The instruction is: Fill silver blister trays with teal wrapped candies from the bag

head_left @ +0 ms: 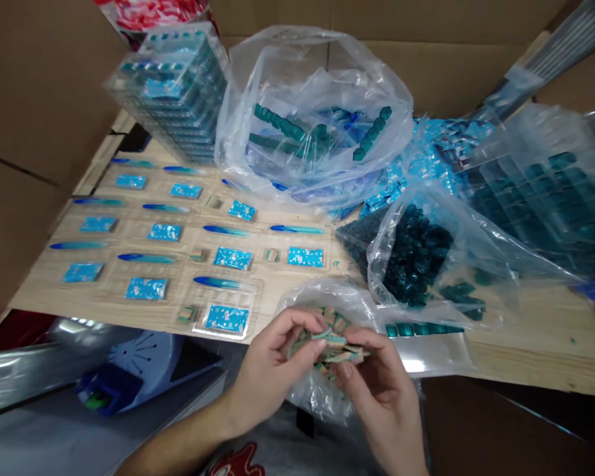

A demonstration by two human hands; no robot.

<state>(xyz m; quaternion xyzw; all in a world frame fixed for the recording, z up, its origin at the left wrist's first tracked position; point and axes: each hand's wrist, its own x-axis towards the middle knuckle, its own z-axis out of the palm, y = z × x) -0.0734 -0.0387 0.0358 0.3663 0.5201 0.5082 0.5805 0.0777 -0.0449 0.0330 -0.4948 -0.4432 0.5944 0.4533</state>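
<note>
Both hands are over an open clear plastic bag (322, 400) of small flat pieces striped in pale green and pink. My left hand (280, 367) pinches a small striped piece (333, 339) between thumb and fingers. My right hand (384, 387) has its fingers curled round several more striped pieces (354, 355); exactly how many is hidden. Left of the bag lies a clear tray (254, 301) with a blue pen-shaped item (218, 282), a blue patterned packet (228, 318) and a striped piece (187, 315).
Rows of similar clear trays (260, 244) cover the wooden table's left side. Behind stand a stack of trays (178, 106) and a big plastic bag (317, 56) with teal strips. To the right are a bag of dark teal pieces (416, 258) and a pile of blue packets (439, 142).
</note>
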